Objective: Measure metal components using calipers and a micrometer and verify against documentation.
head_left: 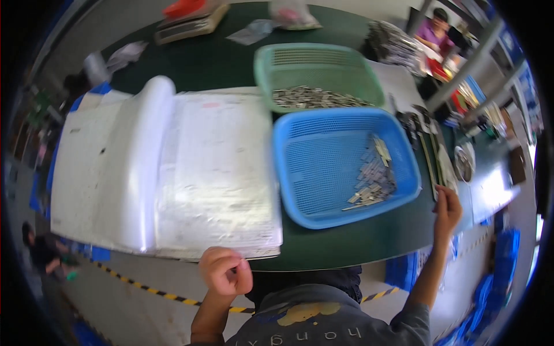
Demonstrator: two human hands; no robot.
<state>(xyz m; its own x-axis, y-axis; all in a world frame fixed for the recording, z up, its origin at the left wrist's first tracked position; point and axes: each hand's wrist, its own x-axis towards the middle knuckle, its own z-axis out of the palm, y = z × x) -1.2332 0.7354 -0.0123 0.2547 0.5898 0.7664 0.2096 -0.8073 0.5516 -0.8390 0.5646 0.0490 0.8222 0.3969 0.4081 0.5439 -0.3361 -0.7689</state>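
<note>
My left hand [226, 271] is curled closed at the table's front edge, just below an open binder [216, 173] of printed sheets in clear sleeves. Anything inside its fingers is hidden. Over the table's right part, my right hand [448, 209] has its thumb and fingers pinched together beside the lower ends of some long thin tools [428, 158]. What it pinches is too small to make out. Between my hands stands a blue plastic basket [294, 210], with small flat metal pieces [372, 187] heaped in its right side. Neither hand touches the basket.
Behind the blue basket, a green basket [317, 55] holds many similar metal pieces. A scale [190, 26] with a red tray and plastic bags [294, 14] lie at the back. Stacked grey material [392, 43] and metal posts [470, 63] stand right. Other people [435, 34] are farther off.
</note>
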